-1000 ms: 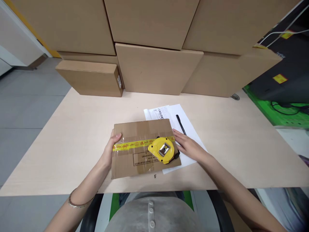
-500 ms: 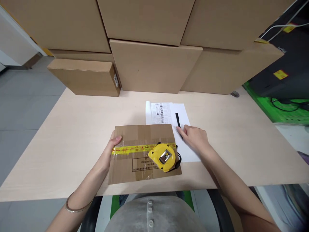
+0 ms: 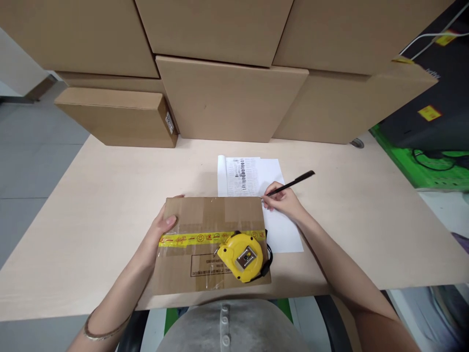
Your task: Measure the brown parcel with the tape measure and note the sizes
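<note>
My left hand [image 3: 160, 231] grips the left edge of a small cardboard box [image 3: 212, 213], thumb on its top face. Yellow tape with red print runs across the box. On its right half lies a yellow tape measure [image 3: 240, 252] with a black strap hanging over the right edge. Between the fingers of my right hand [image 3: 282, 199] is a black pen [image 3: 293, 182], its far end pointing up and right. That hand rests over white paper sheets [image 3: 282, 234], close to the box's upper right corner. Part of the paper is hidden by the box.
Large cardboard boxes [image 3: 227, 102] are stacked along the back of the table [image 3: 102, 210]. A flatter box [image 3: 120, 122] stands at the back left. Dark equipment [image 3: 410, 122] sits on a green surface [image 3: 432, 178] at the right. The table's front edge is close to my body.
My right hand has left the small box's right side and picked the pen up off the paper. With my left hand on it, the box has come nearer to me, carrying the tape measure.
</note>
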A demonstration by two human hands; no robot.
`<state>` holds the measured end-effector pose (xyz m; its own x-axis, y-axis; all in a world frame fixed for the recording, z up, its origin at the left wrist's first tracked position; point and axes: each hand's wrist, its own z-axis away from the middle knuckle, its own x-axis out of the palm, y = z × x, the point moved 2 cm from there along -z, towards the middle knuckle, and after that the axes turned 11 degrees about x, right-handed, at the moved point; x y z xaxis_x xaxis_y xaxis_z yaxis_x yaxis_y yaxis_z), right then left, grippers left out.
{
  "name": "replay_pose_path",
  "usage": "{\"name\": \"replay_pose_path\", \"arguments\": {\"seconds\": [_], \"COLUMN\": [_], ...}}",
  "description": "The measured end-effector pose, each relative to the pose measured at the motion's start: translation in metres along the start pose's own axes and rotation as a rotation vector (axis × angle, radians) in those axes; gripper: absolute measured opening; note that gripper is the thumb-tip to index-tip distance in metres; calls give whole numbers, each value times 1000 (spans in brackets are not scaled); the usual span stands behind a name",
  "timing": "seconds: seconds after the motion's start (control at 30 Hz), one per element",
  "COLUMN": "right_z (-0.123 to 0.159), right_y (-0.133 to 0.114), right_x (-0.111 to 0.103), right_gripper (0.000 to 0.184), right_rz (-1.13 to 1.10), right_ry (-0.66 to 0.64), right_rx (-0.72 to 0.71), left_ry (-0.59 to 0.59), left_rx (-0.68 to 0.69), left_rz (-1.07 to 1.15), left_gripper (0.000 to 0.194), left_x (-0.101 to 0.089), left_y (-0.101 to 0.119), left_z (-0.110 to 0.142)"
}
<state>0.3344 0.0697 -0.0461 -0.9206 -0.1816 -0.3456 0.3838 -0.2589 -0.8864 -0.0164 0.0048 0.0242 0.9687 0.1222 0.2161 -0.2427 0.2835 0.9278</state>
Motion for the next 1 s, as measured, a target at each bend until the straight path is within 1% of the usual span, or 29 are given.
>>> {"name": "replay_pose_path", "arguments": {"seconds": [0.13, 0.3, 0.47, 0.63, 0.8, 0.9, 1.0], "right_z": [-5, -6, -7, -8, -7, -6, -6], "right_y": [3, 6, 9, 9, 7, 5, 4], "right_x": [11, 10, 9, 9, 9, 9, 8], "right_gripper": [49, 38, 39, 39, 39, 38, 37], "right_rz": [-47, -49, -47, -63, -50, -37, -25], "right_ry": [2, -31, -75, -74, -86, -83, -75], "right_rx": [-21, -7, 4, 4, -4, -4, 2], "left_ry": [-1, 23, 27, 65, 54, 66, 61], "left_rx": [-29, -36, -26, -32, -31, -31, -29], "left_rz": [51, 57, 65, 51, 39, 28, 7], "left_gripper": [85, 82, 77, 84, 81, 80, 85], "left_x": [-3, -10, -11, -12, -10, -13, -16], "left_y": [-6, -15, -18, -18, -16, -16, -17], "left_z": [-4, -11, -13, -14, -12, -15, -19]}}
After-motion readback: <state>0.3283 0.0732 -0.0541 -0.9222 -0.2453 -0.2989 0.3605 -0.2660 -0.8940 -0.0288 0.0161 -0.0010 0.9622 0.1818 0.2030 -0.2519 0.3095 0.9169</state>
